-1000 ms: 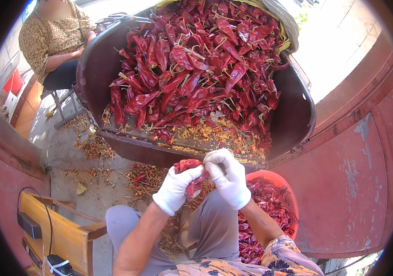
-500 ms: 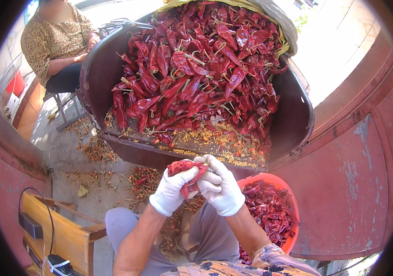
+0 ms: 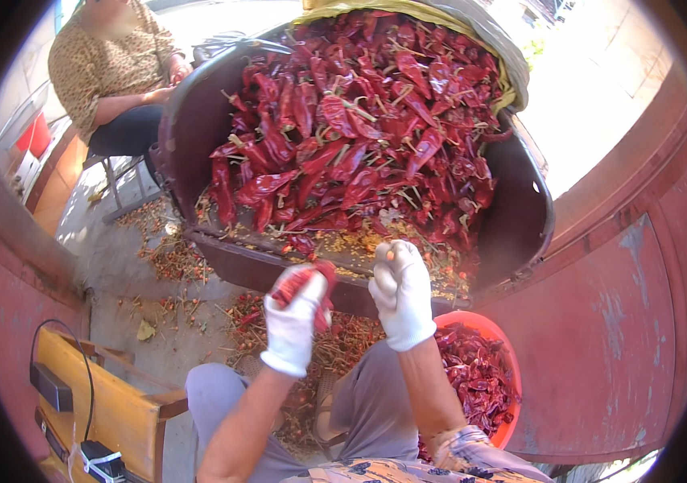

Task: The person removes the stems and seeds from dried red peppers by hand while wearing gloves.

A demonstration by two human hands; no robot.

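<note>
My left hand point(image 3: 290, 330), in a white glove, is closed around a dried red chili pepper point(image 3: 325, 291). Part of the pepper sticks out past the fingers, and the hand is slightly blurred. Apart from it, to the right, my gloved right hand point(image 3: 404, 299) is raised with its fingers curled together. A small orange bit shows at those fingertips, too small to name. Just beyond both hands stands a dark red metal bin point(image 3: 512, 189), heaped with whole dried chili peppers point(image 3: 351, 137). Yellow seeds point(image 3: 343, 241) lie along its near edge.
A red basin point(image 3: 498, 326) of chili pieces stands beside my right knee. Stems and scraps point(image 3: 170, 258) litter the floor. At lower left is a wooden stool point(image 3: 118, 402) with black devices and a cable. Another person point(image 3: 114, 72) sits at far left. Red metal panels point(image 3: 601, 322) flank the right.
My hands, together on the chili pepper before, are now apart. The right has moved up and right, away from the pepper; the left keeps the pepper. The whole view has shifted slightly.
</note>
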